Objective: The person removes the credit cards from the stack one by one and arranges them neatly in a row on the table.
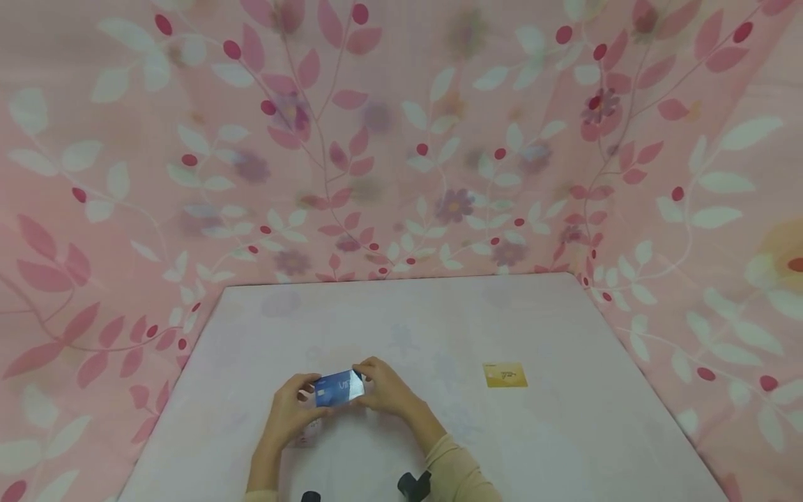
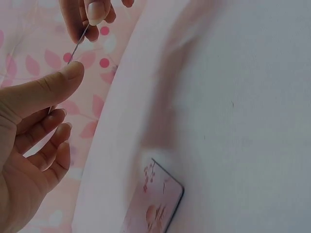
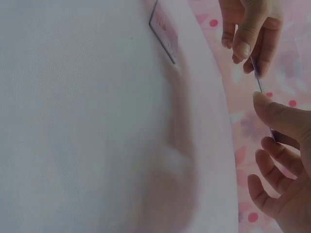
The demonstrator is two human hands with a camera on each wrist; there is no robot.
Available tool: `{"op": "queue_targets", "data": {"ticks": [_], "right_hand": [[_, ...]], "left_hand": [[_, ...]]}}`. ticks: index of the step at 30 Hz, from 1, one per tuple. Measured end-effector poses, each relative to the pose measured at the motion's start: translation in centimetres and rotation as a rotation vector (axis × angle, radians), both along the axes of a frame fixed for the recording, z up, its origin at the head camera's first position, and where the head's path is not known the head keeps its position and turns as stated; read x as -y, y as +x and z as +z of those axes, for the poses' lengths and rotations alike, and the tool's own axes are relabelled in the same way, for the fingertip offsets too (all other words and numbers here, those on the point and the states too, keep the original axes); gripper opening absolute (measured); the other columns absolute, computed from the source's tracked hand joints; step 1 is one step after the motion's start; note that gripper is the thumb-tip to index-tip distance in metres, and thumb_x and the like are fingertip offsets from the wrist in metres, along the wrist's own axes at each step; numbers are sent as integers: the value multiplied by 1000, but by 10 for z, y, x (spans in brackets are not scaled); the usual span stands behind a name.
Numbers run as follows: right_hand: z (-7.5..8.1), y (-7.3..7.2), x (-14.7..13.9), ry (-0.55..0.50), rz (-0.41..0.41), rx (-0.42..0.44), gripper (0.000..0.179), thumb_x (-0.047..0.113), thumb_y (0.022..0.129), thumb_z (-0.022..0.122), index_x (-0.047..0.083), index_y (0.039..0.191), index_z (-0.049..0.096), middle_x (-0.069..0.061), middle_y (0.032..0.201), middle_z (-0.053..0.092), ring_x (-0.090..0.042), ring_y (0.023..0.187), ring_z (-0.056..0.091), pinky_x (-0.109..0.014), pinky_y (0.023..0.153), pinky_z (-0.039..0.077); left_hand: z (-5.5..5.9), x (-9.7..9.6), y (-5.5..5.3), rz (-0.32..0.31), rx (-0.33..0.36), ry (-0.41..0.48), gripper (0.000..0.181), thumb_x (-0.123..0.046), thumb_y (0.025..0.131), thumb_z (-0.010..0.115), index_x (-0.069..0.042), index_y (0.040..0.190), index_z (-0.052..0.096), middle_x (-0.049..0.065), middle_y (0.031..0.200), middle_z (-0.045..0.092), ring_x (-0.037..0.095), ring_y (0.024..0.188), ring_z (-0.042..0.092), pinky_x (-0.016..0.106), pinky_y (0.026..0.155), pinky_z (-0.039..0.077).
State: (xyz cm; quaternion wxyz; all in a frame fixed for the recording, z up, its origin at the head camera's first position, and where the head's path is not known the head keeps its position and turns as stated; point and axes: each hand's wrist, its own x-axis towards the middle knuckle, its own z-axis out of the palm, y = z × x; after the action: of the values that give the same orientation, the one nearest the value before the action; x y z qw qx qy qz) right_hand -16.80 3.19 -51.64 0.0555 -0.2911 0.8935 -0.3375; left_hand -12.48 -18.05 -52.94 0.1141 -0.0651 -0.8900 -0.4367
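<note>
A blue VIP card [image 1: 339, 394] is held up above the white table [image 1: 552, 446], its face tilted toward the head camera, with a bright glare on the right end. My left hand [image 1: 295, 406] pinches the card's left end between thumb and fingers. At the opposite end, my right hand [image 1: 387, 390] pinches it the same way. Both wrist views show the card edge-on as a thin line. Below the left hand lies a pinkish card [image 2: 153, 204] with a floral pattern, partly covered by the hand in the head view.
To the right on the table lies a yellow card [image 1: 505, 375]. Dark wrist-mounted pieces [image 1: 414, 486] show at the bottom edge. Pink floral cloth [image 1: 401, 174] hangs behind and along both sides of the table.
</note>
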Motion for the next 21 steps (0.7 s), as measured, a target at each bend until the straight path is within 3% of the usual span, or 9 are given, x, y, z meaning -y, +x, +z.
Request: {"op": "queue_targets", "data": {"ticks": [10, 21], "right_hand": [[3, -7, -21, -25, -33, -9, 61, 21, 77, 78, 2, 130, 53, -8, 121, 55, -16, 99, 55, -25, 83, 48], [8, -13, -47, -46, -70, -27, 59, 19, 78, 76, -1, 129, 53, -10, 121, 54, -20, 99, 54, -30, 82, 48]], "left_hand": [[-2, -18, -15, -50, -92, 61, 62, -2, 51, 89, 3, 107, 63, 9, 98, 65, 22, 82, 58, 26, 66, 50], [1, -43, -32, -124, -127, 102, 60, -2, 53, 88, 5, 107, 62, 11, 97, 64, 26, 82, 59, 29, 65, 51]]}}
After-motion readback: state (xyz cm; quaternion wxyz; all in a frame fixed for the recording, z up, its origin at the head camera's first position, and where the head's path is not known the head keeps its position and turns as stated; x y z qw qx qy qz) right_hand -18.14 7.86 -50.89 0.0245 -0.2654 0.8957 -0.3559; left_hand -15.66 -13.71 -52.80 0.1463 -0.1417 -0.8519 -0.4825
